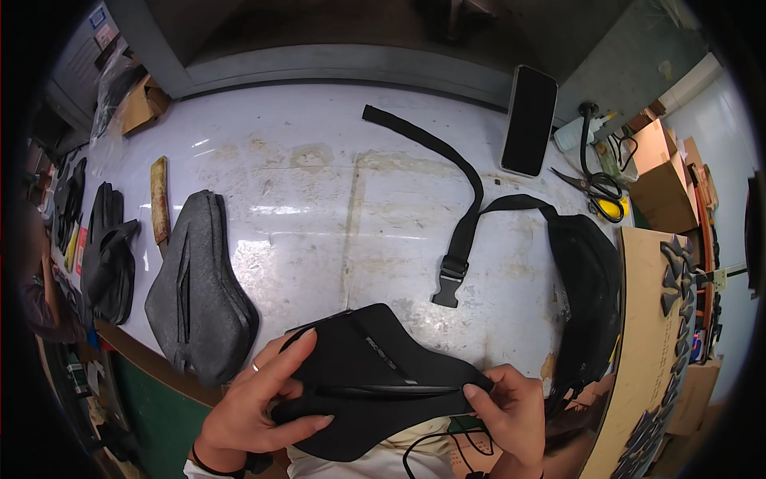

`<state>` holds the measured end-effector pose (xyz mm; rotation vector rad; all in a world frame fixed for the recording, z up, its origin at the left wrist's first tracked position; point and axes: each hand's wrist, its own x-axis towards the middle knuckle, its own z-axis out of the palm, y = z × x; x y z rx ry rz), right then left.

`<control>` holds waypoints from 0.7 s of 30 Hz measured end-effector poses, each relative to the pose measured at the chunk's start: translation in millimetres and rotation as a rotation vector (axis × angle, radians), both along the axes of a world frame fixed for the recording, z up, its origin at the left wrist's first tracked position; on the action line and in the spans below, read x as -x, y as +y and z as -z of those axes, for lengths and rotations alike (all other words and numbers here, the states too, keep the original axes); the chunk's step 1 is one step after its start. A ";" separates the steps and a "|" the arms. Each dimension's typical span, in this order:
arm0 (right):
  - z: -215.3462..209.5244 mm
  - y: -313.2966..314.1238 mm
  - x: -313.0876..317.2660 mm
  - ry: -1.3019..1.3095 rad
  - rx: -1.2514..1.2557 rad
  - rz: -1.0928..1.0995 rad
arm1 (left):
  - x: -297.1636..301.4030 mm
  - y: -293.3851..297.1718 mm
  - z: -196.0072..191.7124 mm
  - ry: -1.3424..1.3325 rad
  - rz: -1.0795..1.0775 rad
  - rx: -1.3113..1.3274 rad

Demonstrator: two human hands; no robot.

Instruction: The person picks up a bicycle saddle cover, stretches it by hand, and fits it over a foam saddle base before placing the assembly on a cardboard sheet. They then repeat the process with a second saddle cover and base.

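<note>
A black fabric panel [375, 339] with tapered ends and a zip along its middle is held up at the near table edge, in front of my body. My left hand [259, 399], with a ring on one finger, grips its left end, thumb and fingers spread on either side of the zip. At the right end of the zip, my right hand [511, 403] pinches the fabric between thumb and fingers. A stack of grey fabric panels [203, 279] of similar shape lies to the left. Beyond the panel, a black strap with a buckle [451, 279] rests on the table.
A black waist bag [589, 295] lies at the right, joined to the strap. Further back are a phone [530, 120], scissors [602, 191] and a bottle [576, 134]. A wooden-handled tool [160, 199] and dark pieces [112, 255] lie left. Cardboard [638, 319] edges the right; another person [52, 295] sits far left.
</note>
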<state>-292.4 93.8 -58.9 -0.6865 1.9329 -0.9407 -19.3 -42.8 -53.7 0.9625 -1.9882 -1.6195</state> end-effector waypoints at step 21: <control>-8.6 -9.4 -9.9 0.262 0.060 -0.118 | 0.0 35.6 4.6 -0.505 -0.297 0.200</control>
